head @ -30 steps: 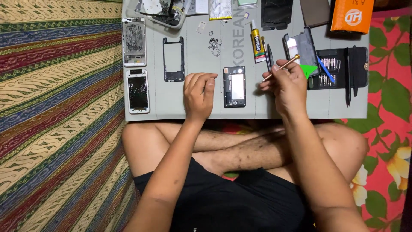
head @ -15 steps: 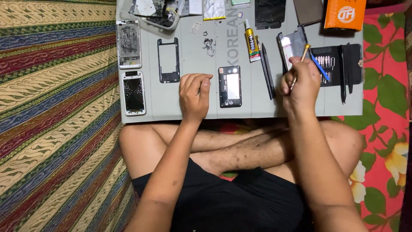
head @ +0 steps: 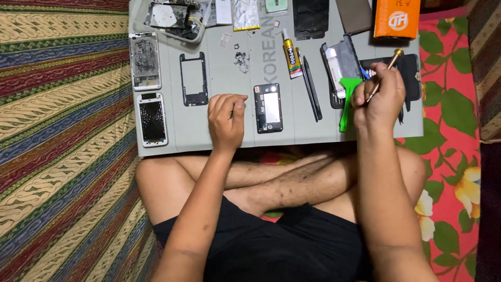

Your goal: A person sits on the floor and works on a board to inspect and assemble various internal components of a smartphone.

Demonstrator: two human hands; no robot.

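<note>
A grey work mat lies in front of my crossed legs. My left hand rests on it with fingers curled, holding nothing, just left of an opened black phone body. My right hand is closed around a thin screwdriver with a brass end, over the black tool pouch. A green pry tool lies right beside that hand.
A black phone frame, a white phone chassis and a white phone with a dark screen lie left. A glue tube, black tweezers, an orange box and a tray of parts sit farther back. Patterned cloth surrounds the mat.
My right hand has moved right, away from the opened phone, with the screwdriver, to the tool pouch. My left hand has stayed beside the phone.
</note>
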